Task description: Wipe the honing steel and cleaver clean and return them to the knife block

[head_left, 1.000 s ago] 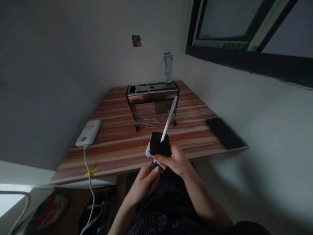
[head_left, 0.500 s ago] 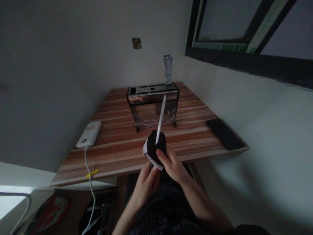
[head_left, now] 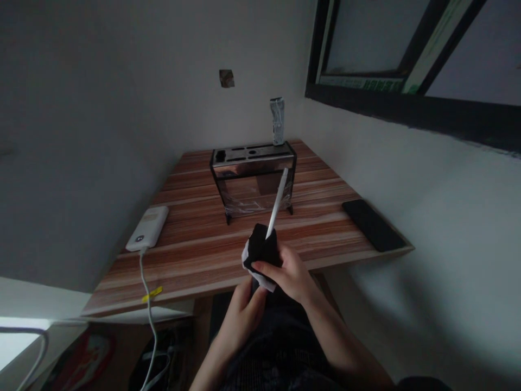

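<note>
A slim white stick (head_left: pixel 278 203) slants up and away from a piece of black material with white edging (head_left: pixel 260 250), which looks like folded cloth or paper. My right hand (head_left: pixel 293 274) is closed around the right side of this black piece, its thumb lying across the front. Just below, my left hand (head_left: pixel 244 309) is closed with its thumb and fingers at the lower white edge. What its fingers hold underneath is partly hidden. The stick's lower end disappears into the black material.
Behind my hands, a metal-topped rack with clear sides (head_left: pixel 254 155) stands on the wooden table (head_left: pixel 191 228), a wrapped upright packet (head_left: pixel 277 122) on it. A white power bank (head_left: pixel 148 228) with a cable (head_left: pixel 147 301) lies left, a black phone (head_left: pixel 372 224) right. Walls border both sides.
The stick has tilted further right. My right thumb has slid left and lower across the black piece, and both hands sit slightly lower in view.
</note>
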The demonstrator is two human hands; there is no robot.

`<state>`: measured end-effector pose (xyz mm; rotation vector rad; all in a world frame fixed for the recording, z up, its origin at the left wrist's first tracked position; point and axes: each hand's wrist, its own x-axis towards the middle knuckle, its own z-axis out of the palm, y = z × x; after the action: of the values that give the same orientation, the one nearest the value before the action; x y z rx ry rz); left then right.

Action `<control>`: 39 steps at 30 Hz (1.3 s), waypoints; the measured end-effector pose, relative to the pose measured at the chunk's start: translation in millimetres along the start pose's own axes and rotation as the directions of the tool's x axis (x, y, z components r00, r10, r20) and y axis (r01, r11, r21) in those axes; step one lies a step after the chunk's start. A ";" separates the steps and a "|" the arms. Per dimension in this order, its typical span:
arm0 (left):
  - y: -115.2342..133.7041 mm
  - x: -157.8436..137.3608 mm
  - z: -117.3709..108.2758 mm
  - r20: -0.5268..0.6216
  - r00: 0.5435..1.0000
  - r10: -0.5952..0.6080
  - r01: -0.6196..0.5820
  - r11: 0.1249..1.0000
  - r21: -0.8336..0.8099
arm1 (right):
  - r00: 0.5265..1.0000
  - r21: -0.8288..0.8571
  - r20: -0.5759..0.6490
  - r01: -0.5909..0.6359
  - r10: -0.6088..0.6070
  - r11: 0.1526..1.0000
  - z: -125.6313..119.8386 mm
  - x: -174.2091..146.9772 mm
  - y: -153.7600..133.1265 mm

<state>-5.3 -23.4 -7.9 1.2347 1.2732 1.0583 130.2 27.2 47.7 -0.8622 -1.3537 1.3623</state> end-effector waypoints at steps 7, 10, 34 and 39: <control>6.2 -1.5 0.9 0.093 0.996 -0.009 0.006 0.999 0.038 | 0.996 0.169 -0.029 -0.073 0.079 0.983 -4.2 -4.7 -0.9; 10.3 -1.6 0.3 0.139 0.990 0.011 -0.024 0.995 0.095 | 0.996 0.233 -0.044 -0.064 0.076 0.970 -9.3 -3.7 -2.3; 3.4 -9.2 -15.4 0.326 0.944 -0.054 -0.099 0.895 0.435 | 0.829 0.312 -0.549 0.324 -0.109 0.893 -54.1 10.7 -18.6; 0.8 -10.0 -16.2 0.312 0.946 -0.089 -0.068 0.885 0.461 | 0.795 0.304 -0.600 0.330 -0.090 0.894 -53.3 13.2 -16.9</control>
<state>-21.9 -32.4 -4.7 1.6852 1.3079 0.5095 180.3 52.6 59.8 -0.7290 -0.6450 1.0230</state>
